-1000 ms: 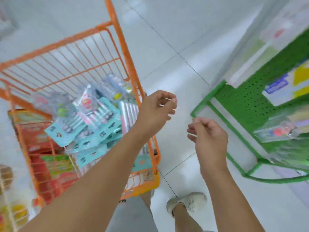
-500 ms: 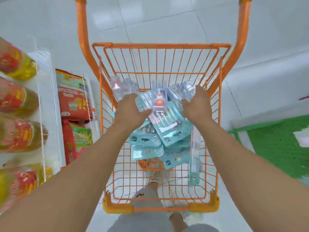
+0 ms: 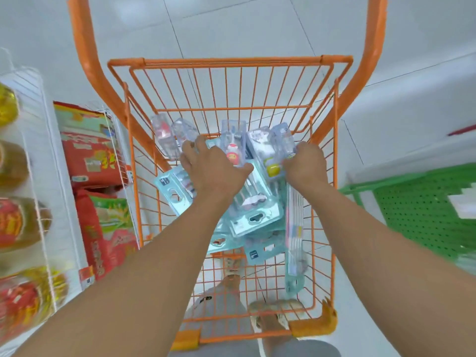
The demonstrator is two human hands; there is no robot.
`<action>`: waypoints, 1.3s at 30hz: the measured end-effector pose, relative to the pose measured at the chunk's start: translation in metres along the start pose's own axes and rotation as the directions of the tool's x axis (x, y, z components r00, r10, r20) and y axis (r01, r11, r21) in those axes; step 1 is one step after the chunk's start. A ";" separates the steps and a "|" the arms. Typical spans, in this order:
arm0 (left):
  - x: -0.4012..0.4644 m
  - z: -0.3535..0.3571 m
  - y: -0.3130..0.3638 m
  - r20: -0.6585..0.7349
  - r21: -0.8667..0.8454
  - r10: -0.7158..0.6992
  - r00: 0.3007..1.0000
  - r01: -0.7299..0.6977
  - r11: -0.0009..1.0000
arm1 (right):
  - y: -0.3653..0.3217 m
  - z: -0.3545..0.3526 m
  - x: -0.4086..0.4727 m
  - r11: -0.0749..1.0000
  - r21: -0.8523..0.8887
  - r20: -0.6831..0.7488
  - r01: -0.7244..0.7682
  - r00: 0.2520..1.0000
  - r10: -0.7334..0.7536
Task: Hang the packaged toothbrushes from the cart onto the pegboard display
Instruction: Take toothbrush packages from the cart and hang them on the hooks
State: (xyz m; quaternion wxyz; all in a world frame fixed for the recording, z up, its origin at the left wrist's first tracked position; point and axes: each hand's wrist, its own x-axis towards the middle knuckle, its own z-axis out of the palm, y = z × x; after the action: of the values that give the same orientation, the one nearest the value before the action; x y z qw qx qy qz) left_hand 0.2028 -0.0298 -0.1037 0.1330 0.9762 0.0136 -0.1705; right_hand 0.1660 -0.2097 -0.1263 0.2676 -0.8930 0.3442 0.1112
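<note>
Both hands now reach a little deeper into the cart than half a second ago, and the left hand has slid over to sit right on top of the pile. A second ago they were up in the air beside the cart, holding nothing.

On the far left stands a white wire shelf with blurry yellow bottles. Next to it are red bags stacked low by the floor.

In the middle is the orange cart. Inside it lies a heap of packaged toothbrushes, most on pale blue cards with clear plastic fronts. Some stick up at the far end of the heap, and one of those has a small red figure in it. One long thin pack leans along the right wall of the cart.

The left hand lies flat on the heap with its fingers spread wide, touching the packs under it. I cannot tell if it grips any pack. The right hand is at the right side of the heap, and its fingers curl round the clear packs there.

Through the cart floor you can see a shoe on the white tiled floor.

On the far right is the green pegboard display, low down and well apart from the hands.
</note>
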 end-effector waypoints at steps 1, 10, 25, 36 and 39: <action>0.000 -0.003 -0.002 -0.034 -0.059 0.006 0.999 -0.008 0.998 | -0.001 -0.006 -0.003 1.000 0.014 -0.007 0.022 1.000 -0.022; -0.022 -0.092 0.005 -0.115 -0.883 0.095 0.989 -0.145 0.447 | -0.030 -0.094 -0.083 0.402 0.895 0.224 -0.193 0.974 -0.032; -0.136 -0.060 0.154 0.578 -0.803 0.549 0.604 0.541 0.250 | 0.123 -0.174 -0.176 -0.345 0.898 0.233 -0.271 0.961 -0.149; -0.223 0.050 0.215 0.668 -0.739 0.504 0.548 0.403 0.540 | 0.270 -0.148 -0.232 0.080 0.948 0.262 -0.307 0.901 0.345; -0.225 0.086 0.220 0.611 -0.749 0.501 0.613 0.242 0.617 | 0.301 -0.127 -0.225 0.128 0.949 0.220 -0.287 0.899 0.379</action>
State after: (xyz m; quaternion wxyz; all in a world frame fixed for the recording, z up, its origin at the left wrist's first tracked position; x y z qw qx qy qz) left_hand -0.0213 -0.2609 -0.0502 0.5443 0.6401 -0.0537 -0.5396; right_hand -0.2011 -0.3417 -0.0550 0.7186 -0.4314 0.5354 -0.1043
